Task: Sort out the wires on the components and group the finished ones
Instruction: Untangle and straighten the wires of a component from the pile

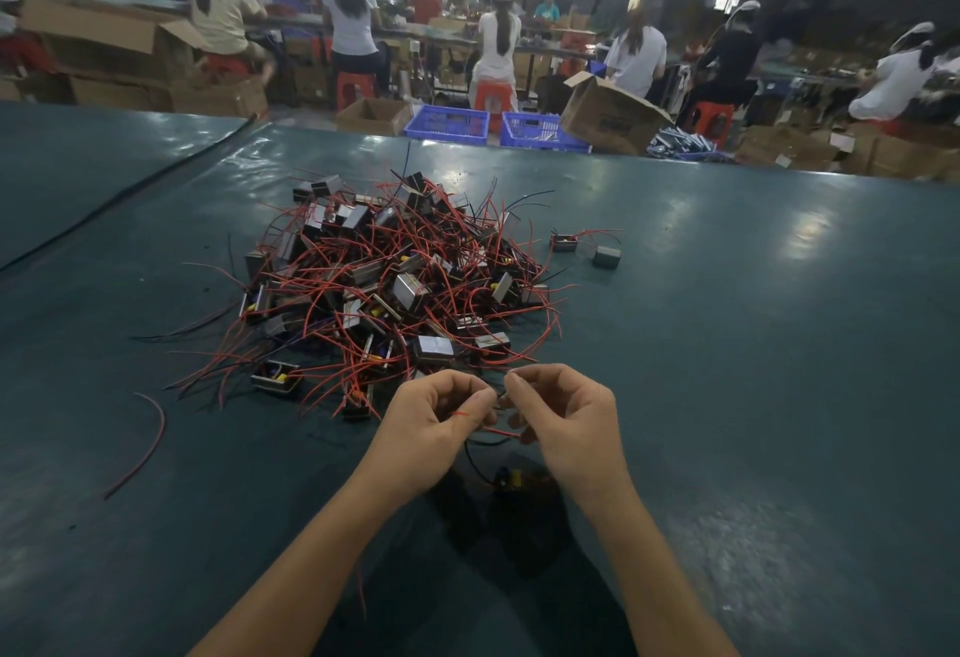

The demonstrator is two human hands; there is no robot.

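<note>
Teal-green rubbery mat covers the whole table (753,344), and sitting mid-frame is a big messy pile of components (395,282): little metal-cased blocks with red and a few dark wires sticking out every which way.

Lower centre, both hands are up close together, just below the pile's near edge. The left hand (431,428) has its fingers curled in, with thumb and forefinger pinching the lead wires (498,432). The right hand (566,422) is curled the same way, fingertips nipped onto those same thin red and black strands. The two sets of fingertips nearly touch. The single component (511,477) those wires belong to sits low between the wrists, dark and blurry with a yellow bit showing. Can't tell if it's dangling or resting on the mat.

Off to the right of the pile, two separate components (564,242) lie on their own, near each other. A loose red wire (150,443) curves on the mat at lower left, and a black cable (130,189) runs diagonally at upper left.

Past the far edge: blue crates (448,124), cardboard boxes (610,116), and people seated with their backs turned.
</note>
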